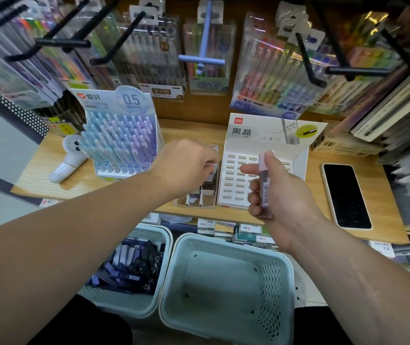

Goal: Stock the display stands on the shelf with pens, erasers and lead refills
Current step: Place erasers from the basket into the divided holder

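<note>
Above the shelf (310,185), left hand (186,165) pinches an eraser (212,168), right hand (281,192) grips lead refill (264,180).

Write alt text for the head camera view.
A right hand holds a pink-capped lead refill tube in front of a white slotted display stand on a wooden shelf, while the left hand reaches into a clear tray of erasers beside it. Below, a basket holds more refill cases.

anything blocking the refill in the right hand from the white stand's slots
Nothing visible. The right hand holds the lead refill over the white stand, its visible slots empty; the left hand is aside at the clear box.
</note>
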Demonstrator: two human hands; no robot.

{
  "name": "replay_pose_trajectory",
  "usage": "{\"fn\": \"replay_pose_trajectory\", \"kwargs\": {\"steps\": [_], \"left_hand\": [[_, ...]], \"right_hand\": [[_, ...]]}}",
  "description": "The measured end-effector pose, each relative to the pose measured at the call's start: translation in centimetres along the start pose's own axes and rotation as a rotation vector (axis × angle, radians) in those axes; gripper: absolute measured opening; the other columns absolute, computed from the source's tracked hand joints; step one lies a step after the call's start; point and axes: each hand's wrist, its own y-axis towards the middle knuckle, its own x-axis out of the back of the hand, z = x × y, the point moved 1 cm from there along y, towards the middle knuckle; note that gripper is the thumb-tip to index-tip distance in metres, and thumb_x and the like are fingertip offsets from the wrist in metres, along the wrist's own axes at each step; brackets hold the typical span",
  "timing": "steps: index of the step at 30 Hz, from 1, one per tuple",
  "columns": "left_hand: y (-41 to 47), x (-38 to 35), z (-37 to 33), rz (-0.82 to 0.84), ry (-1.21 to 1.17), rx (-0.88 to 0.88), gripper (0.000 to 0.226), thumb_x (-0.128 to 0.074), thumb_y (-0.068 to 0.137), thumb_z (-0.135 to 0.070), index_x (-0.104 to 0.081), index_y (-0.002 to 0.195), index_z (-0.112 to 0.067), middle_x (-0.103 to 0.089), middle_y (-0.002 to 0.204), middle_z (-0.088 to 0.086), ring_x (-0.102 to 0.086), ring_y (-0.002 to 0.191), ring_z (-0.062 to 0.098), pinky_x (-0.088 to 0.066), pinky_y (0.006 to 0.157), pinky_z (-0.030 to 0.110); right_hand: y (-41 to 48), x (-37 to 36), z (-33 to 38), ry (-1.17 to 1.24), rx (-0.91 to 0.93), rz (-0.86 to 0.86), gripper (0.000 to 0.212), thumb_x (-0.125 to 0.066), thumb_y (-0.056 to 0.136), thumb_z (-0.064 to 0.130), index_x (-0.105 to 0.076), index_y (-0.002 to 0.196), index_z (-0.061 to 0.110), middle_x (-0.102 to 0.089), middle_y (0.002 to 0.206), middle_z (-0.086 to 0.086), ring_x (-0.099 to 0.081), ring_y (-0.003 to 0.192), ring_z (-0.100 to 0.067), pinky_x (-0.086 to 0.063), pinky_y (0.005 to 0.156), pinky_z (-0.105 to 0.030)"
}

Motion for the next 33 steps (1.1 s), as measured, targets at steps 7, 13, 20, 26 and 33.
{"fn": "replay_pose_trajectory", "kwargs": {"steps": [7, 13, 20, 26, 33], "left_hand": [[0.3, -0.3, 0.4, 0.001, -0.121, 0.07, 0.005, -0.075, 0.085, -0.019, -0.079, 0.087, -0.017, -0.073, 0.086, -0.003, -0.065, 0.08, 0.018, -0.055, 0.073, 0.04], [0.0, -0.2, 0.3, 0.064, -0.048, 0.136, 0.008, -0.075, 0.082, -0.027, -0.073, 0.084, -0.02, -0.065, 0.089, -0.003, -0.061, 0.08, 0.02, -0.054, 0.071, 0.04], [-0.2, 0.1, 0.7, 0.108, 0.057, 0.206, 0.039, -0.072, 0.08, -0.053, -0.07, 0.106, -0.023, -0.062, 0.106, -0.003, -0.061, 0.094, 0.022, -0.054, 0.076, 0.038], [-1.7, 0.7, 2.5, 0.118, 0.081, 0.204, 0.055, -0.061, 0.083, -0.056, -0.068, 0.123, -0.019, -0.064, 0.119, 0.005, -0.054, 0.113, 0.033, -0.048, 0.095, 0.047], [-3.3, 1.4, 4.2, 0.136, 0.0, 0.165, 0.051, -0.05, 0.1, -0.044, -0.05, 0.144, -0.019, -0.049, 0.147, 0.01, -0.043, 0.134, 0.031, -0.031, 0.114, 0.043]], "right_hand": [[0.0, 0.2, 0.1, -0.084, 0.034, -0.076, 0.056, -0.041, 0.103, 0.055, -0.08, 0.086, 0.019, -0.051, 0.061, 0.002, -0.047, 0.066, -0.019, -0.045, 0.068, -0.038], [0.1, 0.4, 0.1, -0.115, 0.077, -0.042, 0.041, -0.044, 0.105, 0.048, -0.075, 0.101, 0.023, -0.054, 0.071, 0.0, -0.048, 0.068, -0.018, -0.042, 0.066, -0.035], [1.3, 0.5, 0.0, -0.236, 0.211, -0.024, 0.024, -0.05, 0.105, 0.031, -0.068, 0.092, 0.022, -0.07, 0.078, -0.003, -0.063, 0.08, -0.023, -0.054, 0.083, -0.043], [2.9, 0.3, 0.8, -0.422, 0.384, 0.0, 0.014, -0.067, 0.095, 0.019, -0.073, 0.084, 0.012, -0.074, 0.08, -0.009, -0.067, 0.078, -0.032, -0.059, 0.078, -0.045], [4.5, -1.6, 1.2, -0.737, 0.562, 0.05, 0.008, -0.076, 0.085, 0.018, -0.07, 0.083, 0.023, -0.071, 0.073, -0.004, -0.061, 0.065, -0.021, -0.044, 0.057, -0.028]]}}
